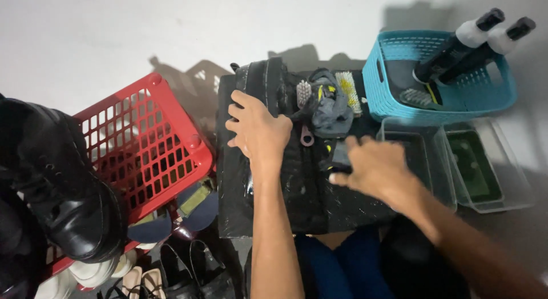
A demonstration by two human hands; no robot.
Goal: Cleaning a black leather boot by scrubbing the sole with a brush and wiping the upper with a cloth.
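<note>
A red lattice basket (142, 139), a teal perforated basket (394, 99), a glossy black boot (63, 185), a grey rag (331, 107).

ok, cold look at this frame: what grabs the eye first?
Two bare hands at centre: the left hand rests flat on a black shoe lying on a black plastic sheet, while the right hand, blurred, is beside a grey cloth. Colour comes next: a tipped red basket at left, a teal basket holding two bottles at upper right.
</note>
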